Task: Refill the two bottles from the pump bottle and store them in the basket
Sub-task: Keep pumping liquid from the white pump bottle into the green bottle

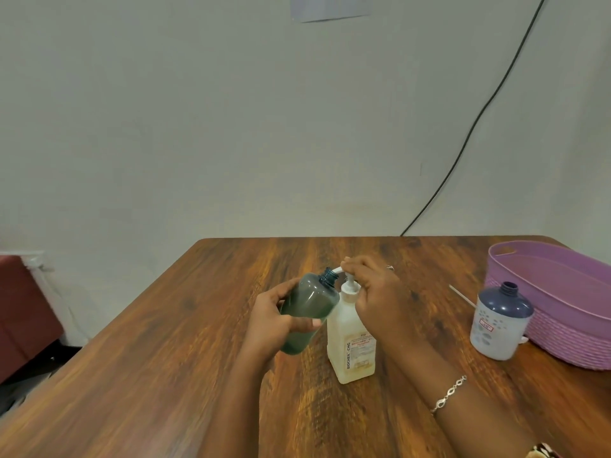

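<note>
In the left hand (274, 320) a tilted green bottle (309, 312) is gripped, its open neck held at the spout of the pump bottle (352, 338), whose head is clasped by the right hand (377, 292). Should the neck slip aside, liquid would likely be spilled.

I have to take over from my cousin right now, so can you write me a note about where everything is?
Left hand: holds the green bottle tilted, with its open neck at the pump spout.
Right hand: grips the head of the pump bottle, which stands on the table.
White bottle: open, upright beside the basket, not in it.
Done: nothing stored; how full the green bottle is, I cannot tell.
Left: finish the green bottle, fill the white bottle, put both in the basket.
</note>
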Demonstrator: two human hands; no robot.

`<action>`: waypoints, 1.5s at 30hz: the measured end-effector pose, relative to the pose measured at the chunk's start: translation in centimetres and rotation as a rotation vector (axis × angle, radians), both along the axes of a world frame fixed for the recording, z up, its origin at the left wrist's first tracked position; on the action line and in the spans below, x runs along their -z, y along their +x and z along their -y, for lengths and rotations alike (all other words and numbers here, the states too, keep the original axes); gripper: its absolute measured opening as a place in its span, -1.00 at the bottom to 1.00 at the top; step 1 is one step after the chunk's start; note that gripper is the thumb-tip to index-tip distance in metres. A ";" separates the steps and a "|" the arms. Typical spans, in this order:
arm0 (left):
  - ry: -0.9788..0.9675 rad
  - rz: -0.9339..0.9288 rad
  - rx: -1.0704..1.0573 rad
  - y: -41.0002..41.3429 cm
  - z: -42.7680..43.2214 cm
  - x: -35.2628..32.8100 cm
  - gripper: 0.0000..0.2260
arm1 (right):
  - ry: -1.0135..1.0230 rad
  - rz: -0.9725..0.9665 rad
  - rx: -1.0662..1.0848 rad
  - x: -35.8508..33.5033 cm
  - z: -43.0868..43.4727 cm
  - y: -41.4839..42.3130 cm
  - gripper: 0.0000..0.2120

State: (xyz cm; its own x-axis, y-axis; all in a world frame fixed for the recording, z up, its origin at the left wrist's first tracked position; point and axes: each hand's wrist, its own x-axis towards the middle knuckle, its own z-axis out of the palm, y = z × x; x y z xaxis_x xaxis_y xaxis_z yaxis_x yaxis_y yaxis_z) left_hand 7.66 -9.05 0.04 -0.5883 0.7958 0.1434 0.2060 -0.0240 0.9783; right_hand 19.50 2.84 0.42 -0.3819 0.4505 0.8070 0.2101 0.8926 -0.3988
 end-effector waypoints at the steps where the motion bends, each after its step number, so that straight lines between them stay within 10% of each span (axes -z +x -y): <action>1: -0.002 -0.002 0.000 0.0 0.0 0.0 -0.45 | 0.049 0.025 0.016 -0.5 0.0 0.0 -0.70; 45: 0.020 0.058 0.012 0.4 0.3 0.0 -0.46 | -0.029 -0.116 0.040 0.0 0.6 -1.2 -0.70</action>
State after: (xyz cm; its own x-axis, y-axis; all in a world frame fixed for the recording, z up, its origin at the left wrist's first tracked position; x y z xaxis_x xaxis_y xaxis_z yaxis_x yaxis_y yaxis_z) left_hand 8.06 -9.32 0.00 -0.5867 0.8000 0.1255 0.1488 -0.0458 0.9878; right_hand 18.27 2.24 0.39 -0.2675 0.4878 0.8310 0.1964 0.8719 -0.4486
